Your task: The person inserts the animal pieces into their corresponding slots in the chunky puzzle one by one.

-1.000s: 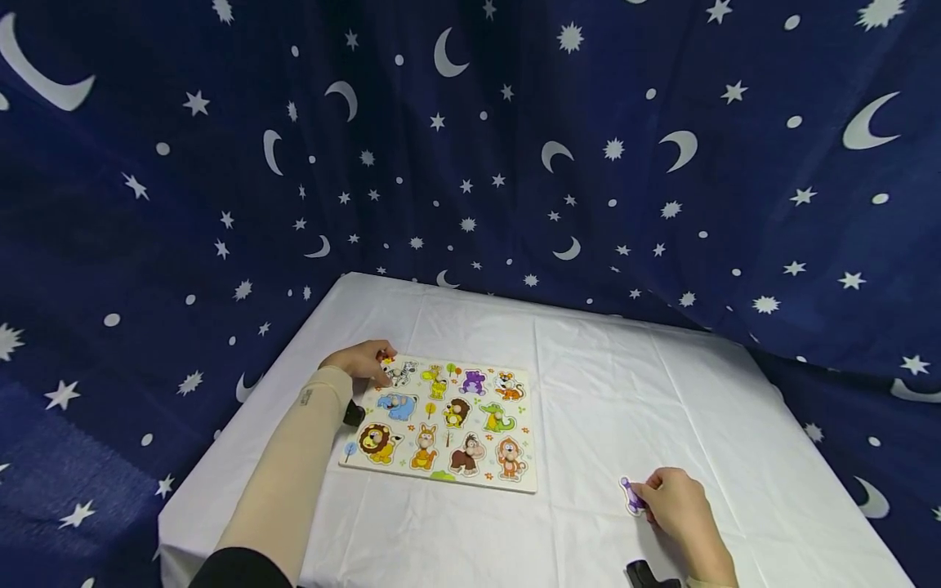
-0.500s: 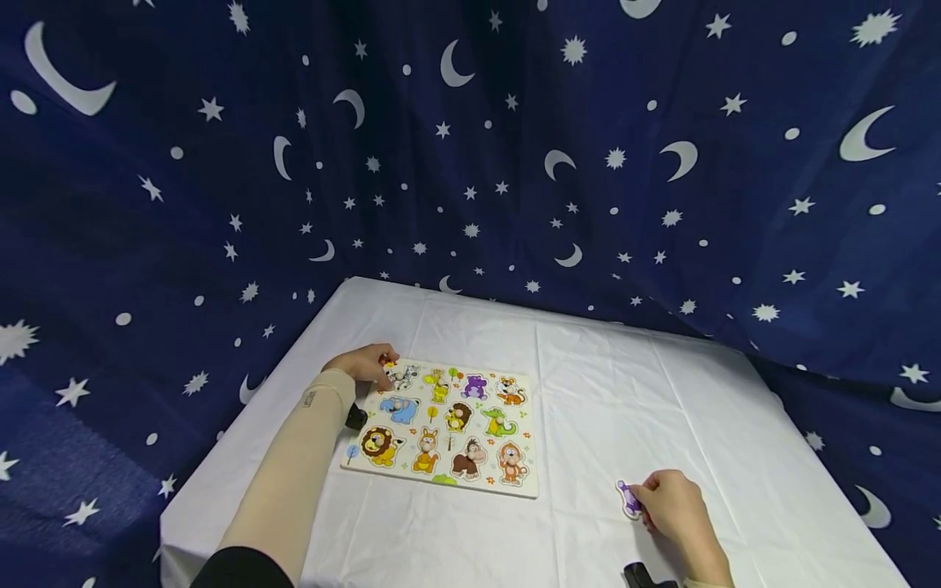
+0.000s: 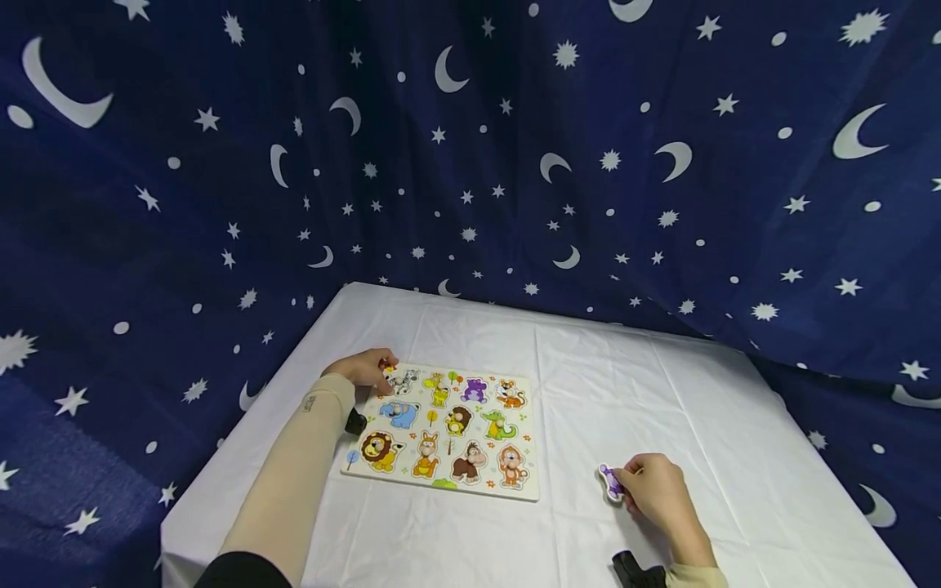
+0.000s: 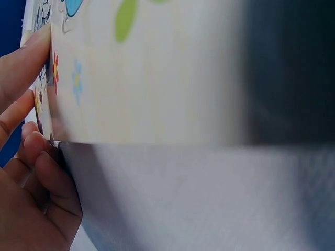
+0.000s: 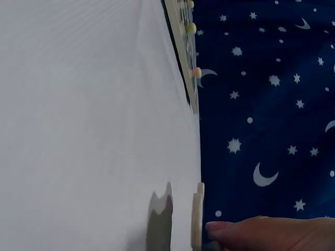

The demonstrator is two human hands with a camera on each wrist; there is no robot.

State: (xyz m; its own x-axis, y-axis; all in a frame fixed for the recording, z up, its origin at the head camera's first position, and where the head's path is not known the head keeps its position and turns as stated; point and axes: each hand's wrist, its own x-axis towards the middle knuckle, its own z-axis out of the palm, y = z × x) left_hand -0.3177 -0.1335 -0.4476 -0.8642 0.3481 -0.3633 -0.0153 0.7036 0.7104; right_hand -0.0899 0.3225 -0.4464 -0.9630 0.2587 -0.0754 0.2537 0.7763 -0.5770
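Observation:
My left hand [image 3: 362, 369] grips the far left corner of a wooden animal puzzle board [image 3: 439, 484]. The left wrist view has the thumb [image 4: 29, 63] on the board's printed face and curled fingers [image 4: 55, 183] at its edge. Right of the board, my right hand [image 3: 657, 488] pinches a purple animal puzzle piece [image 3: 610, 483] between thumb and fingertips. That piece [image 5: 197, 219] stands edge-on in the right wrist view, its shadow on the cloth beside it. Several pictured animals fill the board, among them a lion [image 3: 381, 451], a crocodile [image 3: 499, 425] and a purple hippo [image 3: 474, 390].
A white cloth [image 3: 588, 392] covers the table, with the board on its left half. Behind the table hangs a dark blue curtain [image 3: 515, 188] with moons and stars. A black wrist mount [image 3: 635, 570] sits by the right wrist, another [image 3: 356, 422] by the left.
My right hand has moved left and a little away from me, carrying the purple puzzle piece toward the board. My left hand has stayed at the board's corner. The head view has shifted slightly.

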